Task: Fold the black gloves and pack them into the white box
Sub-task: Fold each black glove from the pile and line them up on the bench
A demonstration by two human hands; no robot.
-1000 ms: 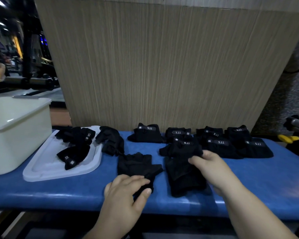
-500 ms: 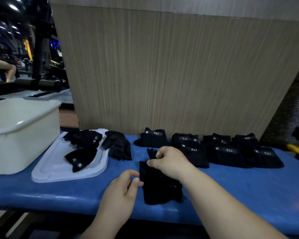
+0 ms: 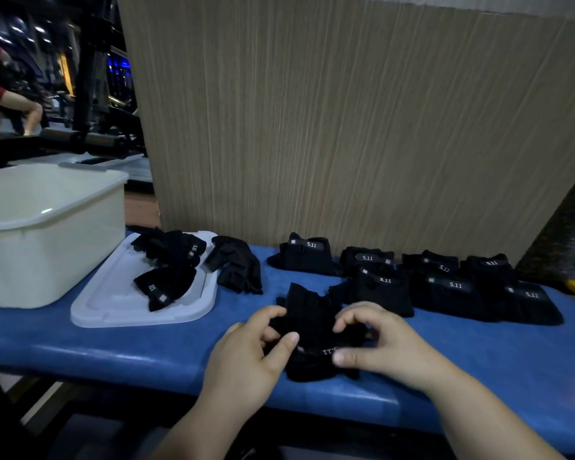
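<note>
Fabric of the held glove point(image 3: 307, 310) looked soft, light and limp, so it would likely sag and spring open unless pinched. The cuff band with white lettering, at its near edge, seemed the firmest place to take hold. Whether it was one layer or two stacked, I could not tell. It lay at lower centre of the frame on the blue table point(image 3: 113, 346).

The left hand point(image 3: 249, 360) had its fingers curled onto the glove's left edge. The right hand point(image 3: 389, 350) pinched the right edge, thumb pressed beside the lettering.

Counted:
- one white box point(image 3: 57, 234) at the left
- one white lid point(image 3: 113, 310) beside it, carrying two glove bundles point(image 3: 166, 287)
- one loose glove point(image 3: 238, 268) just right of the lid
- about seven folded bundles point(image 3: 384, 290) in overlapping rows at right centre, the overlap leaving that count uncertain
</note>
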